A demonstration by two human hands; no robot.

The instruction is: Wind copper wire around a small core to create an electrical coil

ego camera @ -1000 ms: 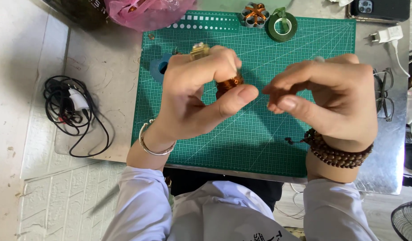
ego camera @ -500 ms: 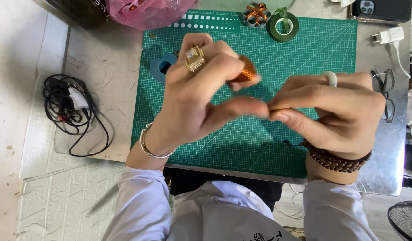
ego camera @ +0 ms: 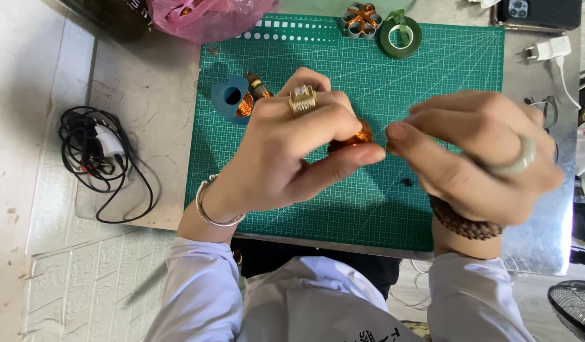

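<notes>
Looking down past pale sleeves, whose lower edges are cut off by the frame, the view shows two hands meeting above a green cutting mat. Left hand, wearing a gold ring and a silver bangle, pinches a small coil of copper wire between thumb and fingers; most of the coil is hidden behind the fingers, so its shape is hard to make out. Right hand, with a pale ring and a dark beaded bracelet, has thumb and forefinger closed together just beside the coil; whether they grip a wire end cannot be told. The mat, printed with a white grid, lies on a grey metal tabletop, beyond which pale floor tiles show at left. On the mat's far left sit a blue holder and a second copper spool. A tangle of black cable lies well apart at the table's left edge. Farther back stand a roll of green tape, a copper flower shape, a pink plastic bag cut off at the top, a white plug and a dark phone
</notes>
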